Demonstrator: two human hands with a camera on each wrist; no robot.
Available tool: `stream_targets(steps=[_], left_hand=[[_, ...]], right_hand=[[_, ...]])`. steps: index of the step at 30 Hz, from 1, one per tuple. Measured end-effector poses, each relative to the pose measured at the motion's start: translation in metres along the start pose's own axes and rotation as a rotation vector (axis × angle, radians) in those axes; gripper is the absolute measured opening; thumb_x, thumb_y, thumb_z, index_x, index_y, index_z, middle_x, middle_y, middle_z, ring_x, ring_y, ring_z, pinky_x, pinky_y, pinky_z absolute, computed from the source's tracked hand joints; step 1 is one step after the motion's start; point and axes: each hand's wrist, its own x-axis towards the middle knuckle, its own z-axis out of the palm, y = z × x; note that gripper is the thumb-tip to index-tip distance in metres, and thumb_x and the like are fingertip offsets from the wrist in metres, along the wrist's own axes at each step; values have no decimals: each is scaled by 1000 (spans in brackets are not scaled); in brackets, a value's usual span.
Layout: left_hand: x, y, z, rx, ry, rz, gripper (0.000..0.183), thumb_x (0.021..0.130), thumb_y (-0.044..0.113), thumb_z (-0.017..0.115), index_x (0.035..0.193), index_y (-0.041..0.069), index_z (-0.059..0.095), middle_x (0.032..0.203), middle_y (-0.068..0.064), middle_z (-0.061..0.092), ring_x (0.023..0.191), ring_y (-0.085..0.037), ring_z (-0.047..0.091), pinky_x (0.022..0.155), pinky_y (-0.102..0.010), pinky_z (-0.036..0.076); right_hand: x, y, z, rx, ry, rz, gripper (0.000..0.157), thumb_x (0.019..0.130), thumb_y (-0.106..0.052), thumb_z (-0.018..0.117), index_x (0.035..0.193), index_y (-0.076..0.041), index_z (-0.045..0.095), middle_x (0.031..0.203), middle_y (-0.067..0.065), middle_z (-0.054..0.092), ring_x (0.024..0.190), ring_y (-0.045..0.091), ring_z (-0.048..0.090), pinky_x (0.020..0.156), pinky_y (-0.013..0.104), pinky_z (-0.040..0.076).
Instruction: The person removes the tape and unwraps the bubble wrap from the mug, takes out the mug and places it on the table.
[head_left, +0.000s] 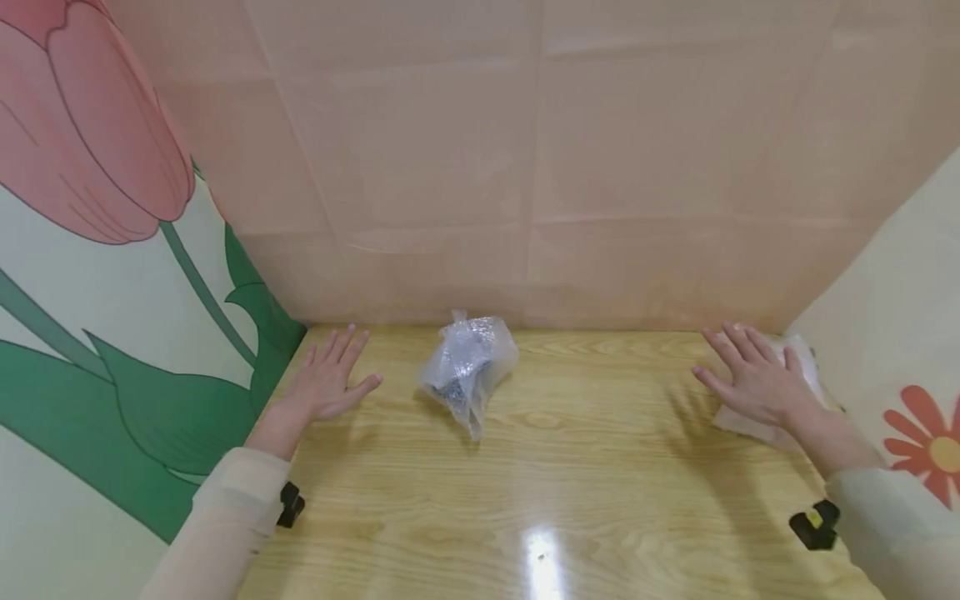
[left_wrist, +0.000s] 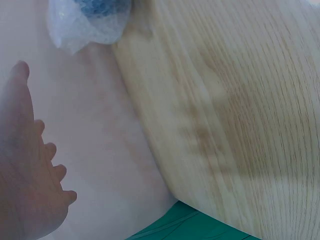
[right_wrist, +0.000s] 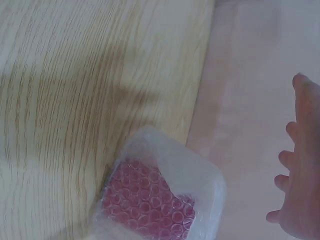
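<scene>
Currently, both hands are raised over the wood-grain table (head_left: 570,483), palms down. Left hand (head_left: 326,383): grip apart, fingers straight, thumb pointing out toward the middle. Right hand (head_left: 761,383): grip likewise apart, fingers extended and spread, thumb set off to the inner side.

Bubble-wrapped bundle (head_left: 472,358): lies near the table's far edge, slightly left of centre, between the two hands and nearer the left one, touching neither. Wrap is translucent, with a short tuft at the back and a tapered end toward the person; dark blue shows through.

Bubble-wrapped packet (right_wrist: 150,195): at the table's right end, partly hidden by the right hand in the head view; in the right wrist view it stands apart from the fingers. Rounded corners, red contents visible.

Surroundings: pinkish-beige sheet (head_left: 637,167) with fold creases behind; tulip print (head_left: 112,125) at left; orange-red flower print (head_left: 941,454) at right. Pale sleeves (head_left: 232,500) on both arms.
</scene>
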Motion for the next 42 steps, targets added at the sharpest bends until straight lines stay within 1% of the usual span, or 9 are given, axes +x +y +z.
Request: stream_targets(steps=[3,8,12,15,18,27,35,38,42], left_hand=[[0,-1,0,-2,8,1,78,91,61,32,149,14,9,154,-14,3,139,-38,6,109,-60,6],[1,-2,2,-6,8,1,79,91,61,32,149,14,8,154,-14,3,140,-38,3,110,-59,6],[1,-3,4,-9,23,4,79,91,61,33,149,13,10,154,-15,4,140,-38,4,109,-60,7],[2,-4,7,-24,32,2,78,91,60,34,149,13,10,154,-14,4,140,-37,3,110,-59,7],[3,-5,11,-38,36,1,78,91,60,33,149,13,10,154,-14,5,140,-36,3,110,-58,6],[4,-5,21,-105,129,47,74,91,55,40,147,11,19,152,-17,14,138,-39,13,109,-58,12],[5,-3,30,-159,186,69,71,91,53,42,146,10,24,150,-19,22,137,-38,19,109,-54,17],[5,-3,32,-174,206,72,70,92,51,43,146,10,24,149,-18,23,136,-37,22,109,-53,20],[5,0,37,-216,247,73,67,92,47,46,144,9,28,148,-18,27,133,-38,27,107,-54,23]], right_hand=[[1,-1,1,-8,26,-5,72,93,-53,39,149,-20,9,152,21,11,135,46,10,91,78,4],[3,-4,4,-17,63,-14,71,92,-52,42,148,-18,16,148,22,21,133,46,16,90,77,10],[5,-7,8,-3,104,-21,71,90,-51,47,147,-17,20,144,23,28,128,48,23,89,76,14],[7,-10,11,12,142,-27,70,90,-49,49,146,-16,23,141,24,31,125,49,27,88,75,17],[8,-12,14,28,158,-25,70,90,-48,49,146,-15,23,140,25,32,124,50,29,87,73,21],[10,-22,25,82,148,-34,67,90,-44,53,143,-10,30,136,27,36,116,54,34,83,72,29],[16,-30,36,115,273,-84,59,85,-30,63,132,-1,43,126,30,46,106,54,43,83,66,35],[19,-34,39,137,295,-102,56,84,-25,65,129,1,45,122,32,48,105,53,44,85,64,35],[22,-38,43,132,327,-136,53,82,-21,67,127,1,48,117,30,52,99,50,50,81,61,39]])
